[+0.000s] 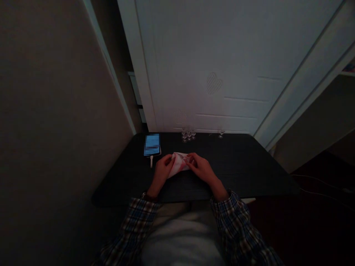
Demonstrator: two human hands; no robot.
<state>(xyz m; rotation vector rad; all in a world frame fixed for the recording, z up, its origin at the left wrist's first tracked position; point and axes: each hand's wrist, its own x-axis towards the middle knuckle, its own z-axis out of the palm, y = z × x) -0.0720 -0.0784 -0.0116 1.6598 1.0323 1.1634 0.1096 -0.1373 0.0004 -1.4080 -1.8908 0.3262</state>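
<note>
Between my two hands is a soft pink-and-white packet (177,170), held just over the dark table (235,177). Its upper side looks creased and partly spread apart, but dim light hides what is inside. My left hand (163,168) pinches its left edge with thumb and fingers. On the other side, my right hand (201,167) has its fingertips closed on the packet's upper right part. Behind the packet, at the table's back edge, stands a cluster of several small clear stemmed glasses (188,135).
A lit phone (152,145) with a white cable plug (151,161) lies at the table's back left. One more small glass (221,134) stands apart to the right. A white panelled door (180,66) rises behind the table, and a wall (55,111) closes in on the left.
</note>
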